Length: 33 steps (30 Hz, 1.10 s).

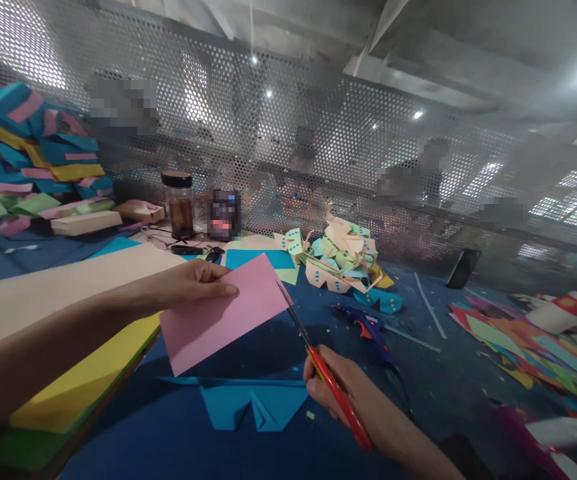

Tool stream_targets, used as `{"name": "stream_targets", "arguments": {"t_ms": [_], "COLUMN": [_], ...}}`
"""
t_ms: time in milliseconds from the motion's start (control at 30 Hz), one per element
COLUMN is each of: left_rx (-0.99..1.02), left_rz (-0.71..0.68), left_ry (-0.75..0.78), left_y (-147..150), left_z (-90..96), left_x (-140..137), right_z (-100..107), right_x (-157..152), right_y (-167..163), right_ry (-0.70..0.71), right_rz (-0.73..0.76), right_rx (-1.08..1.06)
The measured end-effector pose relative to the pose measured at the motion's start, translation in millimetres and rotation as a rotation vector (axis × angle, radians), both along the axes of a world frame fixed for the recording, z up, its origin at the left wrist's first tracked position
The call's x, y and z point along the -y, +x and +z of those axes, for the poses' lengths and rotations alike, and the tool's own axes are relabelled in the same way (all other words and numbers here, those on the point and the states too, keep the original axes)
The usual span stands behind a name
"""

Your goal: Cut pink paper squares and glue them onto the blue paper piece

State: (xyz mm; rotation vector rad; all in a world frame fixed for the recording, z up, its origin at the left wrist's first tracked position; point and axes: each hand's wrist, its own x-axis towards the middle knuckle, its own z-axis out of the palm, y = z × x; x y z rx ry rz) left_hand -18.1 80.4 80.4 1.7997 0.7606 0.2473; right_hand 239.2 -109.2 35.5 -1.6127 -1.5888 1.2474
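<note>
Between the thumb and fingers of my left hand (195,287) is a sheet of pink paper (228,317), held tilted above the table. My right hand (348,393) grips a pair of scissors (325,373) with red handles. The blades reach the paper's right edge, one lying over its face near the upper right corner. Below the sheet, a folded blue paper piece (255,403) with notches lies on the dark blue table. A tiny pale green scrap (310,415) rests beside it, close to my right hand.
A blue glue gun (368,327) and clear glue sticks (429,303) lie right of centre. Behind are piled folded paper pieces (343,250), a lidded jar (178,207) and a phone (224,215). Yellow sheets (88,373) are stacked at left; colourful strips (523,333) spread at right.
</note>
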Motion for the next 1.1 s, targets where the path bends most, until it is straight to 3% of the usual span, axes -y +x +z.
{"name": "stream_targets", "arguments": {"t_ms": [1100], "left_rx": [0.001], "left_rz": [-0.023], "left_ry": [0.015], "left_y": [-2.1], "left_z": [-4.5], "left_x": [-4.8], "right_z": [8.1], "right_x": [-0.3], "right_y": [-5.8], "right_ry": [-0.023], "right_rz": [-0.005], "right_rx": [-0.007]}}
